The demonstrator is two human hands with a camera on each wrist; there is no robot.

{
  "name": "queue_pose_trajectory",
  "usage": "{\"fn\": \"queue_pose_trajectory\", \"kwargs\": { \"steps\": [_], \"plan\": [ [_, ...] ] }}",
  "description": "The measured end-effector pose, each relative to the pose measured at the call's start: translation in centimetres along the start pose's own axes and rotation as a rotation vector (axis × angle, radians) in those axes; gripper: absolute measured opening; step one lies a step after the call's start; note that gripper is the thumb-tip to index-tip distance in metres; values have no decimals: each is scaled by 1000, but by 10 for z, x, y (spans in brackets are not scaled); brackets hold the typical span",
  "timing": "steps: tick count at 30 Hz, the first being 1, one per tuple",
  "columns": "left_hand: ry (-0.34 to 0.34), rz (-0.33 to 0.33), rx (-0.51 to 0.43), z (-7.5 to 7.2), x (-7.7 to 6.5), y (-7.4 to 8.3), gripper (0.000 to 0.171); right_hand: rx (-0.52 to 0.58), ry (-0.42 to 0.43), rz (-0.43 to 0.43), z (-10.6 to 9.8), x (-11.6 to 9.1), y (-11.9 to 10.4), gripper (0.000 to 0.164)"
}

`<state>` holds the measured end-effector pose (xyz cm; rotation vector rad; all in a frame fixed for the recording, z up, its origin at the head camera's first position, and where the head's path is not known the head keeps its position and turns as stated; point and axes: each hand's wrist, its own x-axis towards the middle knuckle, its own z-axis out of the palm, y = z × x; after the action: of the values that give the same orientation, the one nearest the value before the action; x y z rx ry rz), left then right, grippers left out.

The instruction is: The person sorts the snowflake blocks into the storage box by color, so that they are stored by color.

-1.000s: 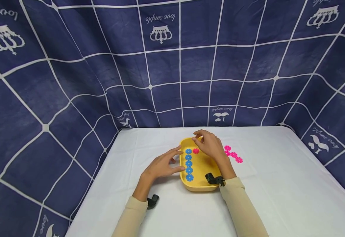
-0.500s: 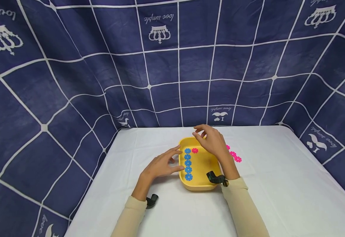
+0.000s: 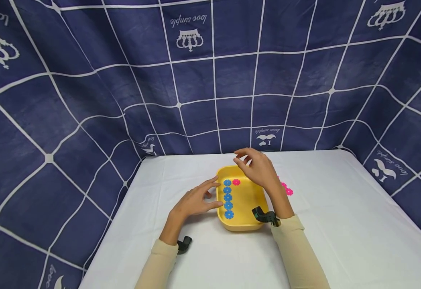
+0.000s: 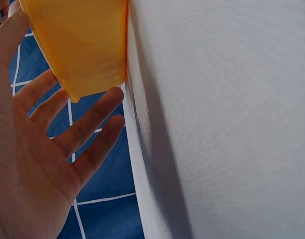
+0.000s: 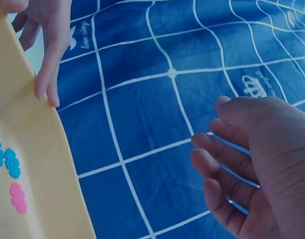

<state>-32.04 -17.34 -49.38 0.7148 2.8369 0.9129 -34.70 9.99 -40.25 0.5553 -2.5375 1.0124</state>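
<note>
A yellow tray [image 3: 248, 200] holds a column of blue flower-shaped pieces [image 3: 228, 197] along its left side. One pink flower-shaped piece [image 3: 236, 182] lies beside the farthest blue one. My left hand [image 3: 192, 200] is at the tray's left rim, fingers spread and touching the edge; the left wrist view shows the tray's outer wall [image 4: 82, 45] at its fingertips. Above the tray's far right corner hovers my right hand [image 3: 259, 168]. Its fingers are loosely bent, and the right wrist view shows nothing held in the hand [image 5: 271, 154].
Several pink flower-shaped pieces [image 3: 287, 189] lie on the white cloth right of the tray, partly hidden by my right forearm. A blue curtain [image 3: 232, 80] with white lines rises behind and on both sides of the white-covered table [image 3: 217, 261].
My right hand has risen slightly away from the tray's far right part, and its forearm now covers more of the loose pink pieces. The left hand stays at the rim.
</note>
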Motion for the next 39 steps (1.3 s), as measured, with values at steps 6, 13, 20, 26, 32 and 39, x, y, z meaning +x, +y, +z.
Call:
{"fn": "queue_pose_trajectory", "kwargs": {
  "steps": [6, 13, 20, 26, 32, 39],
  "plan": [
    [-2, 10, -5, 0, 0, -1, 74, -10, -32, 23, -3, 0, 6, 31],
    [0, 13, -4, -1, 1, -1, 73, -11, -44, 49, -12, -2, 13, 31],
    [4, 25, -8, 0, 1, -1, 72, -4, -41, 75, -24, -5, 24, 31],
    [5, 23, -10, -2, 0, -1, 72, 10, -31, 84, -34, -9, 36, 29],
    [7, 23, -3, -3, -1, 0, 73, 5, -21, 111, -43, -12, 44, 29],
    [13, 20, -3, -2, 0, 0, 71, -9, -9, 136, -51, -15, 54, 31]
  ]
}}
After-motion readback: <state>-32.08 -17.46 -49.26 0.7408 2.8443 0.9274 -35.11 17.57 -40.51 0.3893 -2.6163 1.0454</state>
